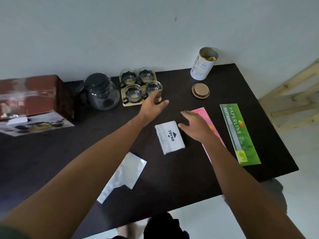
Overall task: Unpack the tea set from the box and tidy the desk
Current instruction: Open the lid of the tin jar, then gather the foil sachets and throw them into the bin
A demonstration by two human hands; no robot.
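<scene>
Tea set is out of the box, tidying under way.
Teapot [101, 92] and tray of glass cups [139, 87] stand just right of the box [32, 104]; left hand [153, 105] hovers open and empty by the tray, right hand [195, 125] spread, empty, beside the stamp pad [170, 137], likely the next pickup.

Dark desk [189, 178] against pale wall [120, 31], white tiled floor [293, 195].
</scene>
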